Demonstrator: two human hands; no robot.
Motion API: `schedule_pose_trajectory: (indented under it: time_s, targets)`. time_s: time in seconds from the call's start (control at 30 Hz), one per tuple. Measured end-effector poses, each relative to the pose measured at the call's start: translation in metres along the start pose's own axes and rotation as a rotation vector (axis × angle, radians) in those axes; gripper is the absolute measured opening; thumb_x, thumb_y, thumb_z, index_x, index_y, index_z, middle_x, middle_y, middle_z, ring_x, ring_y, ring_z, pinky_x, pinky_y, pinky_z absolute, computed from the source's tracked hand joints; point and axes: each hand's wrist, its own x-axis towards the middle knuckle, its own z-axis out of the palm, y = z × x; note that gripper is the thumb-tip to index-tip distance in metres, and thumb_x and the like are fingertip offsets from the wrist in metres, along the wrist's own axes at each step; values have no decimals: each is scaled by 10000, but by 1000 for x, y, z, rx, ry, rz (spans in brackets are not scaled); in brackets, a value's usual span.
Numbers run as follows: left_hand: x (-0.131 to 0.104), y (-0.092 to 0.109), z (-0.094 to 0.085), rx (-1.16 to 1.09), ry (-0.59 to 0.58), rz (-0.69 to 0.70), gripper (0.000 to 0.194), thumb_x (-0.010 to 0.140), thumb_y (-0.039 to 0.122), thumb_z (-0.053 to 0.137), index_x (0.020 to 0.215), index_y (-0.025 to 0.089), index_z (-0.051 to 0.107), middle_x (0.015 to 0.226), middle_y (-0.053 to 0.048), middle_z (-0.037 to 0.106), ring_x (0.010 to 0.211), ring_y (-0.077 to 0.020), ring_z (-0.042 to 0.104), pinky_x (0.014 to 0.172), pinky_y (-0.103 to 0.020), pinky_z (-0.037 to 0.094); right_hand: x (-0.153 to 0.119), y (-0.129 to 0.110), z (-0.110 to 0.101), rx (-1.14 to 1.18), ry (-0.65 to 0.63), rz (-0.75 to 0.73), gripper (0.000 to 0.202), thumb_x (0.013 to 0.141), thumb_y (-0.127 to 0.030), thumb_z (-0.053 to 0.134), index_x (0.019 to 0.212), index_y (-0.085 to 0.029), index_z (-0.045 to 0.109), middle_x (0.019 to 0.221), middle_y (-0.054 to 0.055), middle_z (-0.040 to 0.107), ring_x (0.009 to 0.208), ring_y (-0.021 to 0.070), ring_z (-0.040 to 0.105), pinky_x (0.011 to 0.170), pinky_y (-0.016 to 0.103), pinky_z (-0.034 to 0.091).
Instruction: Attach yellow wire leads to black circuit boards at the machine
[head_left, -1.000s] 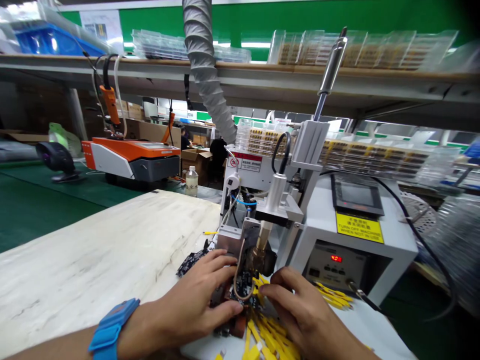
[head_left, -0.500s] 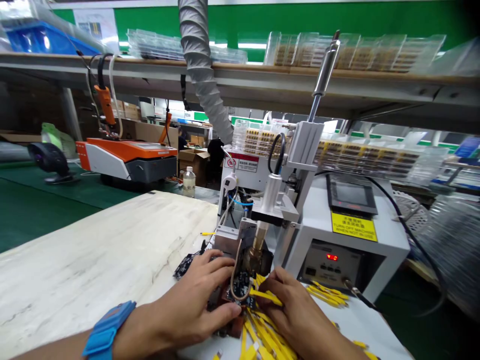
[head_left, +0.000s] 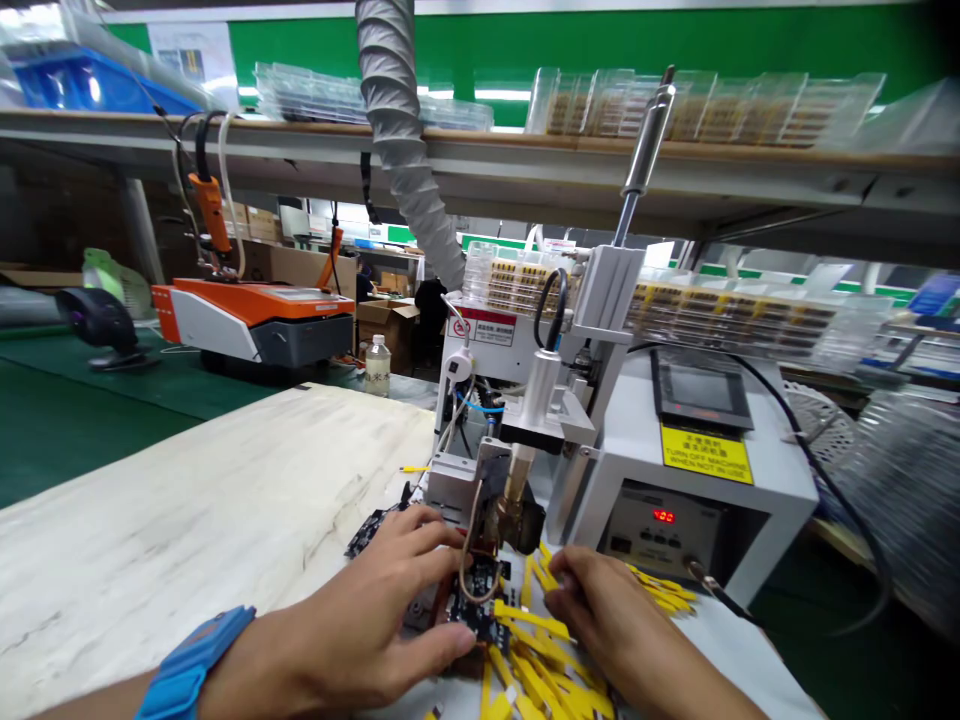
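Observation:
My left hand lies over the left side of a black circuit board in a brown fixture, its fingers stretched out and thumb apart, the thumb tip at the board's edge. Above the board stands the brass-coloured press head of a bench machine, with a curved brown wire in front. My right hand is to the right of the board, thumb and forefinger pinched at a yellow flat strip. A loose pile of yellow strips lies below. One strip reaches onto the board's right edge.
More boards lie beyond my left hand. A control box with a red display stands at right, with further yellow strips before it. A bottle, an orange machine and a fan stand behind the pale mat.
My right hand has moved right, away from the board, uncovering the strip at its edge. My left hand has shifted slightly left and down. The red display reads differently.

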Motion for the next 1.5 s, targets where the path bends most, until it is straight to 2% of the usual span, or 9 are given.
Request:
schedule_pose_trajectory:
  time_s: [0.2,0.37,0.63,0.77,0.87,1.0,1.17,1.33,1.5]
  targets:
    - [-1,0,-1,10,-10,-5,328,850,341,627,1140,189,614,1226,-111,595,1159,-316,485,991,-502,430,0,1,-1,-42,16,-27,136,928,-199,459,818,-168,533,885,80,609,798,207,582,708,311,416]
    - [-2,-2,-1,27,-24,-7,394,849,368,632,1192,177,611,1250,-120,585,1187,-326,475,991,-501,440,1,3,0,-50,11,-39,114,900,-127,445,939,-167,545,917,78,611,850,219,589,743,328,429]
    - [-2,-1,-3,35,-16,9,406,835,347,651,1198,170,613,1251,-127,585,1191,-326,485,991,-487,448,-3,17,3,-156,47,-122,188,940,-273,406,905,-155,548,962,140,576,869,257,574,751,378,450]
    - [-1,-1,-4,19,-21,15,393,833,340,649,1186,170,611,1246,-126,585,1171,-316,498,987,-481,451,-5,20,2,-190,67,-166,244,946,-294,402,816,-165,564,906,134,593,822,250,584,709,351,446]
    - [-1,-1,-4,-6,-23,8,373,828,317,654,1171,178,609,1219,-114,586,1143,-295,504,984,-455,456,-3,23,3,-183,88,-120,196,921,-241,428,836,-168,588,844,109,614,759,233,597,663,324,439]
    - [-2,-1,-3,-25,-25,3,377,823,302,664,1175,180,608,1205,-111,583,1135,-290,500,990,-449,453,-2,28,4,-209,123,-105,198,876,-203,478,1001,-147,621,969,148,623,856,266,615,728,357,472]
    - [-2,0,-3,-30,-39,-9,373,831,308,659,1170,162,605,1216,-123,578,1156,-294,493,1001,-449,446,-6,30,4,-259,122,-174,226,922,-238,428,863,-145,625,938,175,612,866,295,607,756,401,481]
    - [-1,3,-6,-28,-24,11,313,822,285,653,1114,179,613,1210,-112,593,1147,-289,509,984,-444,455,-5,26,-1,-277,71,-107,221,923,-206,384,806,-166,567,887,147,615,828,282,609,694,377,463]
    - [-3,3,-6,-30,-7,11,294,816,287,657,1083,170,619,1180,-121,607,1116,-292,528,959,-443,467,-6,13,-12,-207,189,-52,211,951,-264,349,851,-195,522,791,87,619,715,252,604,644,367,432]
